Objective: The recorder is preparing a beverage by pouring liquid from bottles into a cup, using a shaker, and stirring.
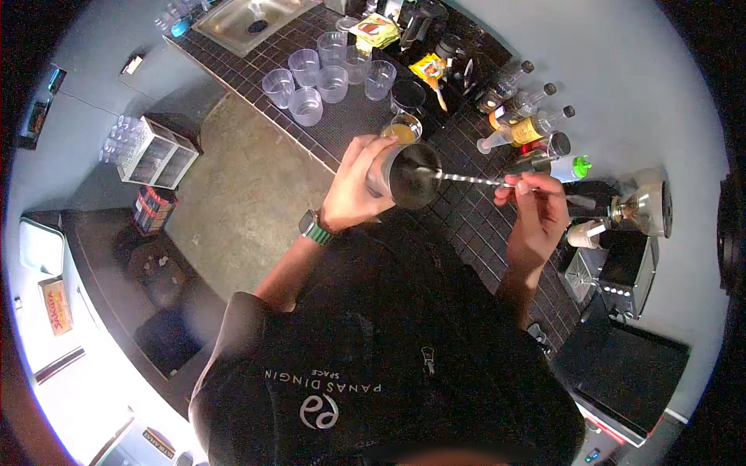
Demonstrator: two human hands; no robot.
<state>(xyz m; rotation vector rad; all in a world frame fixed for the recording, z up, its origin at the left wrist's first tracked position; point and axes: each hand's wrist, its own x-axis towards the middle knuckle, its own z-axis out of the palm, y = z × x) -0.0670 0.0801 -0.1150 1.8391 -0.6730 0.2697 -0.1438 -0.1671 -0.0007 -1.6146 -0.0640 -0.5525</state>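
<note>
My left hand (354, 186), a watch on its wrist, grips a clear mixing glass (382, 172) by its side. The glass leans over with its mouth towards the right; what is inside looks dark and hard to make out. Between the fingertips of my right hand (533, 212) is the twisted stem of a metal bar spoon (472, 179). The spoon's far end reaches the mouth of the mixing glass. Just beyond my left fingers stands a clear cup (412, 123) with amber liquid, partly hidden by the hand. Whether anything is flowing cannot be seen.
Several clear plastic cups (306, 106) stand on a dark mat (355, 119). Several bottles (533, 128) line the wall at right, near a grinder (641, 209) and a coffee machine (623, 276). A steel sink (233, 26) lies at the far left; yellow packets (373, 30) sit beyond.
</note>
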